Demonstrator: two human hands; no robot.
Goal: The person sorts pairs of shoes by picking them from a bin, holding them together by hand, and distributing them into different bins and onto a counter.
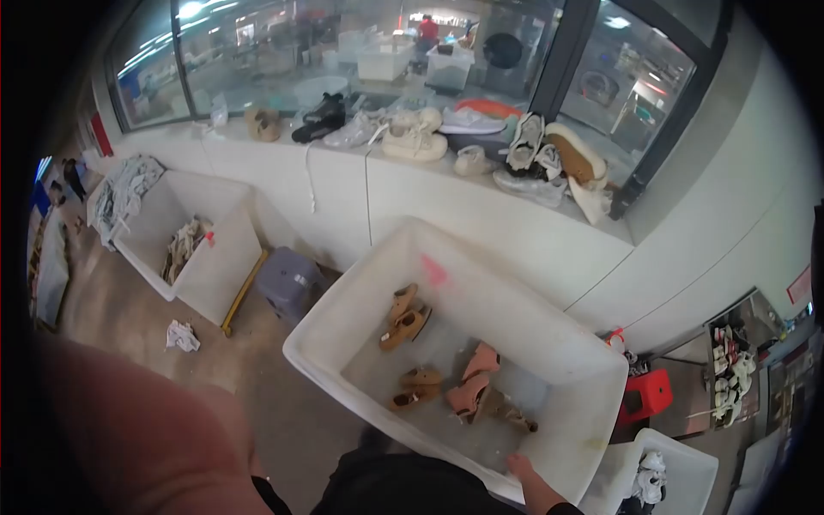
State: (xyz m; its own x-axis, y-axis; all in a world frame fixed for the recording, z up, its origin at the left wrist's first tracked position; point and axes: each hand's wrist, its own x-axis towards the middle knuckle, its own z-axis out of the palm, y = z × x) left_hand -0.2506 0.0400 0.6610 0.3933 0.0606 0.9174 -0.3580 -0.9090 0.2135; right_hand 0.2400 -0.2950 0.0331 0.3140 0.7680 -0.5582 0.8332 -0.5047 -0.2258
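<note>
Four clusters of shoes are in the head view, all on the floor of a big white rectangular plastic tub (322,343). Two tan low-cut shoes (403,330) lie toward the far left, two more tan ones (414,398) sit closer to the person, some salmon-pink shoes (469,396) are mid-tub, and a darker brown shoe (519,419) is just beside those. Right hand (520,469) is down by the tub's near right wall, closest to the brown one; honestly can't tell if it's gripping anything. Left arm (163,412) is one giant blur, hand out of frame, so can't tell that grip either. Grey plastic stool (290,281) left of the tub, red plastic stool (650,396) right.
</note>
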